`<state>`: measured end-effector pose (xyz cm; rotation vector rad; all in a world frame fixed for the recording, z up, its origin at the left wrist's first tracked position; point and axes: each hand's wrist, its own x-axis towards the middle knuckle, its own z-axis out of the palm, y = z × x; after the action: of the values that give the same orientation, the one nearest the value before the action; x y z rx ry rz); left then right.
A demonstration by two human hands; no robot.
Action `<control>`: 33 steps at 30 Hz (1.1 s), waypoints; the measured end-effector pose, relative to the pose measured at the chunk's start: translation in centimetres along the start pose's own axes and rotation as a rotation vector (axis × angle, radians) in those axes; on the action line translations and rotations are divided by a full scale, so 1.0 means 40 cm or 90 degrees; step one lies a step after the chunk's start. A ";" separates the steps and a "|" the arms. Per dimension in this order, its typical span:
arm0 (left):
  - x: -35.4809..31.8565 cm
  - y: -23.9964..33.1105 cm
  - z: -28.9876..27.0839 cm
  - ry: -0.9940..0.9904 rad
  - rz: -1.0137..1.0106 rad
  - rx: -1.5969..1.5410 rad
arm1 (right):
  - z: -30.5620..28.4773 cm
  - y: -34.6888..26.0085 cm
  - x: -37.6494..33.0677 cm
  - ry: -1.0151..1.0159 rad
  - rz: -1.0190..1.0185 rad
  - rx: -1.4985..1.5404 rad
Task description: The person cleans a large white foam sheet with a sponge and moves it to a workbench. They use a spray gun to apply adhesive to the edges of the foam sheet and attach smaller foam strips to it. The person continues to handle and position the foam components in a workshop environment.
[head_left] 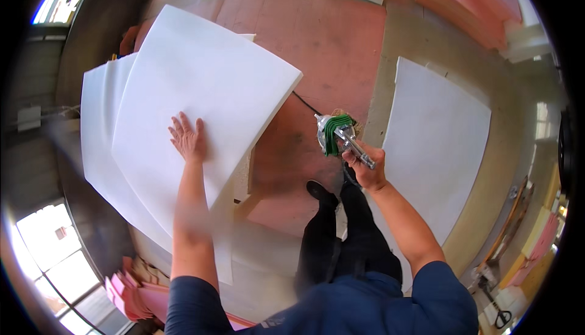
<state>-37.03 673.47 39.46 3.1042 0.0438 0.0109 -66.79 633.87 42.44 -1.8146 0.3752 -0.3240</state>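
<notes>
While a worker's left hand (187, 142) lies palm down with its fingers spread apart on the uppermost white sheet (201, 73), the right hand (368, 167) has its grip clamped around the handle of a silver, green-wrapped tool (337, 135), apparently a spray gun. A dark hose (304, 101) reaches the tool from the sheet's side. The tool is held above the reddish floor (329, 36), between the sheets at left and another white sheet (436, 146) at right, apart from both. The uppermost sheet lies askew over a lower white sheet (97, 124). Work appears to be partway along: the sheet is laid out and the tool is in hand, yet clear of every sheet. Glare makes it hard to tell whether any white face has been treated, so what remains cannot be measured. Pink foam slabs (466, 7) fill the upper right.
</notes>
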 end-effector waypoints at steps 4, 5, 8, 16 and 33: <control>-0.076 0.021 -0.040 0.034 0.010 -0.011 | 0.017 0.078 -0.016 0.012 0.006 0.042; -0.090 0.021 -0.050 0.034 0.011 -0.009 | 0.020 0.076 -0.021 0.016 0.015 0.063; -0.112 0.012 -0.081 0.025 0.013 -0.004 | 0.027 0.059 -0.038 0.029 0.012 0.084; -0.124 0.025 -0.081 0.016 0.018 -0.010 | 0.043 0.039 -0.038 0.001 -0.028 0.047; -0.129 0.006 -0.073 0.017 0.015 0.000 | 0.038 0.050 -0.034 0.074 0.000 0.019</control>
<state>-42.19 673.17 42.34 3.1052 0.0079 0.0532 -67.59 635.27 40.07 -1.7704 0.4492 -0.4347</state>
